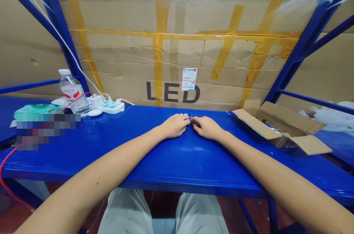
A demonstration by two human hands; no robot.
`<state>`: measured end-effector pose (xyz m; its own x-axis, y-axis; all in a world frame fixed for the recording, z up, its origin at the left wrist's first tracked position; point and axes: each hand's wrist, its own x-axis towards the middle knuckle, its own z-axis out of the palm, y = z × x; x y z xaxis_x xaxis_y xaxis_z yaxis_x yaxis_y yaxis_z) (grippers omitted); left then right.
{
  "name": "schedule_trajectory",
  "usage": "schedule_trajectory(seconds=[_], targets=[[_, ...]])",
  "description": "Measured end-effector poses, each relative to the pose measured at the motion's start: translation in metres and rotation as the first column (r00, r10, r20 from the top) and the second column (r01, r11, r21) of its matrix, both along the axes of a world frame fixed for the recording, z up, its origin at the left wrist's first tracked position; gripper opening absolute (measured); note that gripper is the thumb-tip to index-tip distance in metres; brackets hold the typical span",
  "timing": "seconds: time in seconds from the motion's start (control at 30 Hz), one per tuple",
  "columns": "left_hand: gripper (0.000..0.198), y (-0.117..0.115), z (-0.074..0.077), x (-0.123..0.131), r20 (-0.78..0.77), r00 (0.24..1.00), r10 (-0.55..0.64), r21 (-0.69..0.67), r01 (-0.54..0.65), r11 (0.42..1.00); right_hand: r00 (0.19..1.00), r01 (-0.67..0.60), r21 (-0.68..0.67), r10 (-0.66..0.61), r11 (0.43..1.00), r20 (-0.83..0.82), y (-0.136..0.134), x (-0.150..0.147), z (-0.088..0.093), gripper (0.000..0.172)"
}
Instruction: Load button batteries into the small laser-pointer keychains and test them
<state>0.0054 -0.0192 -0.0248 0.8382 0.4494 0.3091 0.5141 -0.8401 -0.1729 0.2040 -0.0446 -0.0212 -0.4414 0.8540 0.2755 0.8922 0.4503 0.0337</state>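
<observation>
Both arms reach forward over the blue table [166, 160]. My left hand [174, 126] has its fingers curled round one side of a small shiny silver-and-purple item [190, 117]. From the other side, my right hand [208, 127] closes its fingers on the same item. The hands almost meet at the far middle of the table, and the fingers cover most of the item, so its kind cannot be made out.
On the right lies an open cardboard box [279, 125] with something inside. At left stand a water bottle [73, 92], a white power strip [113, 106] and a green packet [38, 110]. A large taped cardboard panel [124, 64] closes off the back, between blue metal posts [293, 47].
</observation>
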Motion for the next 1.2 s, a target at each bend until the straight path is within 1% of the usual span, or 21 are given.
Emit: schedule_trajectory(seconds=[0.1, 0.17, 0.27, 0.4, 0.47, 0.57, 0.73, 0.9, 1.0, 1.1, 1.2], targets=[[0.024, -0.001, 0.004, -0.001, 0.024, 0.999, -0.046, -0.084, 0.048, 0.995, 0.999, -0.045, -0.024, 0.045, 0.999, -0.008, -0.002, 0.0, 0.0, 0.018], [0.022, -0.003, 0.007, -0.001, 0.046, 0.997, -0.064, -0.147, 0.07, 0.987, 0.999, -0.042, -0.032, 0.042, 0.999, -0.011, -0.005, -0.001, -0.002, 0.017], [0.02, -0.008, 0.013, -0.001, 0.039, 0.998, -0.055, -0.201, 0.061, 0.978, 0.999, -0.03, -0.037, 0.03, 0.999, -0.018, -0.01, -0.001, -0.005, 0.016], [0.016, -0.018, 0.02, 0.002, -0.063, 0.998, -0.032, -0.209, 0.018, 0.978, 0.996, -0.08, -0.054, 0.078, 0.995, -0.045, -0.016, 0.001, -0.01, 0.019], [0.012, -0.022, 0.022, 0.004, -0.105, 0.992, -0.065, -0.196, 0.044, 0.98, 0.991, -0.126, -0.072, 0.122, 0.989, -0.058, -0.019, 0.003, -0.011, 0.018], [0.009, -0.026, 0.022, 0.008, -0.128, 0.984, -0.122, -0.156, 0.101, 0.983, 0.988, -0.144, -0.083, 0.138, 0.986, -0.068, -0.024, 0.005, -0.011, 0.02], [0.01, -0.027, 0.021, 0.01, -0.121, 0.984, -0.131, -0.144, 0.113, 0.983, 0.979, -0.192, -0.114, 0.184, 0.975, -0.083, -0.025, 0.005, -0.01, 0.02], [0.011, -0.03, 0.022, 0.013, -0.139, 0.983, -0.118, -0.16, 0.096, 0.982, 0.97, -0.212, -0.141, 0.191, 0.967, -0.153, -0.023, 0.008, -0.005, 0.015], [0.011, -0.033, 0.023, 0.014, -0.115, 0.989, -0.094, -0.188, 0.071, 0.98, 0.946, -0.291, -0.207, 0.249, 0.934, -0.208, -0.022, 0.011, 0.001, 0.01], [0.013, -0.036, 0.024, 0.015, -0.097, 0.993, -0.067, -0.23, 0.043, 0.972, 0.926, -0.33, -0.264, 0.257, 0.906, -0.276, -0.022, 0.014, 0.004, 0.012], [0.019, -0.037, 0.026, 0.017, -0.073, 0.995, -0.064, -0.236, 0.045, 0.971, 0.911, -0.34, -0.267, 0.244, 0.902, -0.334, -0.022, 0.018, 0.003, 0.018]])
